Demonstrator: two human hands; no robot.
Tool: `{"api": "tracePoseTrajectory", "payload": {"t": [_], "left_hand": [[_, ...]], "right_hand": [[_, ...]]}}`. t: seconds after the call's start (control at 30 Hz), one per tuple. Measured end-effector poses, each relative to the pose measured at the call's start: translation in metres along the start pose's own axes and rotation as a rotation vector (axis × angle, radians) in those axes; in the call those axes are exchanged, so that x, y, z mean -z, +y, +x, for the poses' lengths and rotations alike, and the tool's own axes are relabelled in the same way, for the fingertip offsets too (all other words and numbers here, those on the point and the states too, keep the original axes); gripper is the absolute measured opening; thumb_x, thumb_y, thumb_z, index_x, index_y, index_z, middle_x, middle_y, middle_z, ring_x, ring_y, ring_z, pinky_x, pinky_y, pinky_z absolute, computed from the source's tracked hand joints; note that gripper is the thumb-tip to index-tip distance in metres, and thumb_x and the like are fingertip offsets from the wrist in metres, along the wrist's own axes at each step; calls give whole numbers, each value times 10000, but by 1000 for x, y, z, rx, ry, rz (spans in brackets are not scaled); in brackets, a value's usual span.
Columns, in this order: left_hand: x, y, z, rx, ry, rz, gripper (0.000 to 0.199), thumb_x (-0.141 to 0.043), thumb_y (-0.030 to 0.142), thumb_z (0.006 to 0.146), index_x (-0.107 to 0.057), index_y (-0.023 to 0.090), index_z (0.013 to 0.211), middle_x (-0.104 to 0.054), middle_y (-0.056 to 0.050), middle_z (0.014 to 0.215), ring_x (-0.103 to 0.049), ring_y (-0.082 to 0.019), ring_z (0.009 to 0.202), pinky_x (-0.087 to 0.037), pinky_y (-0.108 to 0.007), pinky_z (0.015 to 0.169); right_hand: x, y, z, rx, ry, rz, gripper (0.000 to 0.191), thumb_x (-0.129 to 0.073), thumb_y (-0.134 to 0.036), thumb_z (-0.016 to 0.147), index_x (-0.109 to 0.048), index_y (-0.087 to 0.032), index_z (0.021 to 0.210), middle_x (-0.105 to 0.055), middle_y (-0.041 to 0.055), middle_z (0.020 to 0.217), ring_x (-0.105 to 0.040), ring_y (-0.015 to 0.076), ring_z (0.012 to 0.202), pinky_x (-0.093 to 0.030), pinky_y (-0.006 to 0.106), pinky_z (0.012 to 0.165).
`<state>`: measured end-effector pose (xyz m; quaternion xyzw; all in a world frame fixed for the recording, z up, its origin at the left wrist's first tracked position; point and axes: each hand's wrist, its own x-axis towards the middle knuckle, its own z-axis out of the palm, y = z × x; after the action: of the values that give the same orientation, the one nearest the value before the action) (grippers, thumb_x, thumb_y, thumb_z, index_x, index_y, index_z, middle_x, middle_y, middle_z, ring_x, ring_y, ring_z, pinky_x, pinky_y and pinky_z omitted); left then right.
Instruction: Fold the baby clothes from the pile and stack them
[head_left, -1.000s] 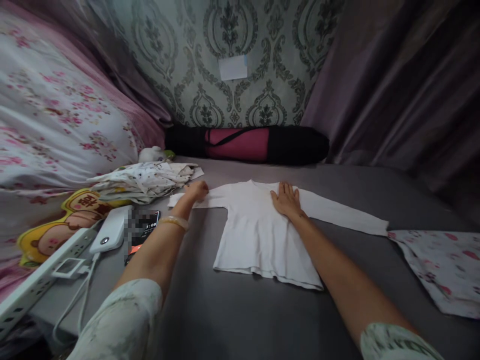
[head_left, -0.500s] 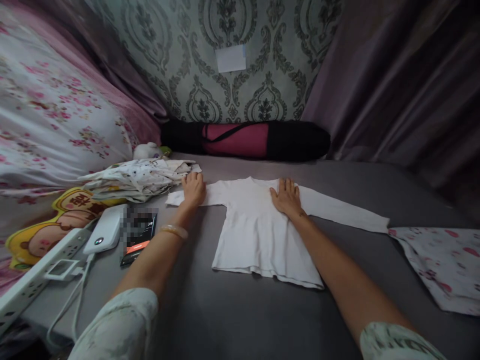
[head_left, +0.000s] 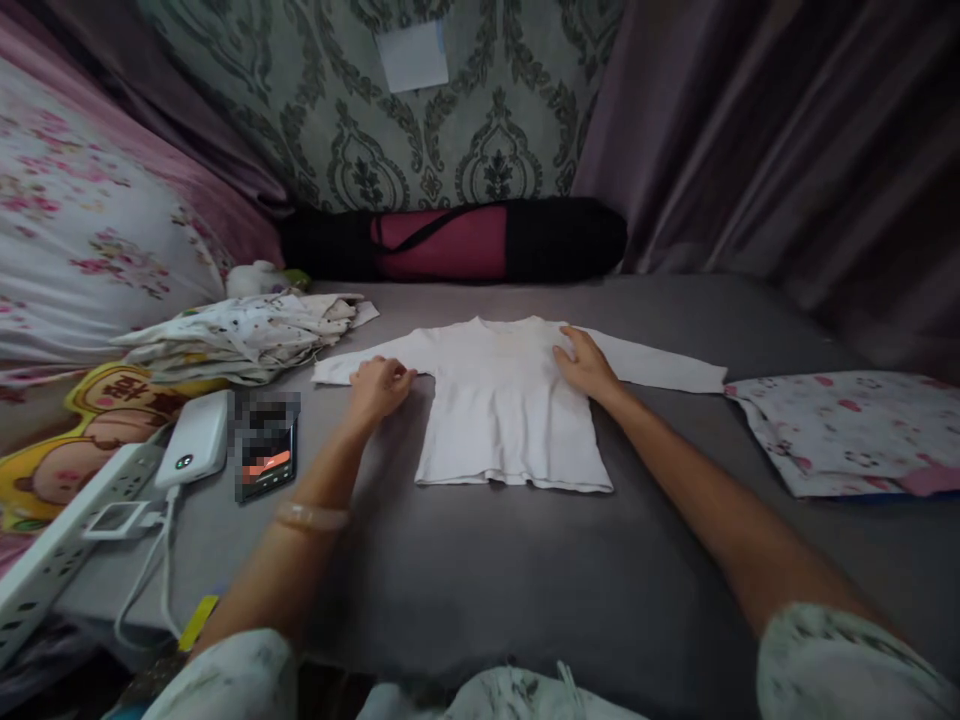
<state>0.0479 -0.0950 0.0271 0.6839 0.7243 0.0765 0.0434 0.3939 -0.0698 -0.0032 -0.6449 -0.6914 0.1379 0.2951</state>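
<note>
In the head view, the white shirt (head_left: 510, 420) lies spread face-up on the grey sheet (head_left: 525, 570), one sleeve (head_left: 330, 369) reaching toward the clothes pile (head_left: 247, 335) and the other ending at the folded cloth (head_left: 847, 430). The left hand (head_left: 380, 386) curls loosely at the near sleeve edge, and whether its fingers pinch any fabric I cannot tell. The right hand (head_left: 591, 368) is at the opposite shoulder, thumb and forefinger parted, gripping nothing.

No text can be read; reddish characters on the yellow cushion (head_left: 112, 430), at the grey sheet's (head_left: 510, 570) left edge, are blurred.
</note>
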Motion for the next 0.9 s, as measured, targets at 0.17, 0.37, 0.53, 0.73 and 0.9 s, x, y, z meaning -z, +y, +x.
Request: {"api": "tracePoseTrajectory", "payload": {"t": [0.17, 0.37, 0.53, 0.73, 0.9], "left_hand": [[-10, -6, -60, -117, -214, -120, 421, -458, 494, 841, -704, 161, 763, -658, -86, 831, -584, -219, 783, -403, -301, 685], [-26, -1, -101, -146, -158, -250, 456, -493, 571, 784, -669, 169, 660, -627, -67, 763, -559, -202, 768, -409, -293, 701], [-29, 10, -109, -80, -96, -301, 347, -570, 509, 716, -613, 177, 628, -585, -45, 713, -535, -189, 706, -390, -289, 649], [-27, 10, -119, -6, -58, -597, 324, -498, 520, 775, -519, 199, 741, -512, 28, 598, -477, -139, 584, -340, -242, 542], [-27, 11, -126, -73, -38, -660, 460, -491, 484, 822, -484, 189, 1174, -473, 70, 597, -450, -133, 552, -353, -235, 550]], "right_hand": [[35, 20, -70, -131, -133, -24, 303, -434, -345, 869, -677, -166, 883, -692, 50, 763, -622, 182, 720, -440, 273, 672], [51, 3, -141, -181, -337, -157, 339, -486, -471, 850, -629, -205, 698, -646, 23, 660, -568, 164, 607, -320, 258, 546], [45, -23, -167, -174, -261, -274, 222, -501, -412, 853, -574, -227, 754, -649, 32, 761, -553, 161, 641, -266, 256, 540], [42, -25, -170, -159, -144, -98, 187, -446, -368, 870, -493, -229, 754, -615, 16, 729, -535, 157, 630, -321, 260, 580], [40, -16, -167, -259, -142, 195, 364, -520, -452, 816, -504, -215, 1091, -522, -63, 581, -473, 147, 506, -348, 258, 536]]}}
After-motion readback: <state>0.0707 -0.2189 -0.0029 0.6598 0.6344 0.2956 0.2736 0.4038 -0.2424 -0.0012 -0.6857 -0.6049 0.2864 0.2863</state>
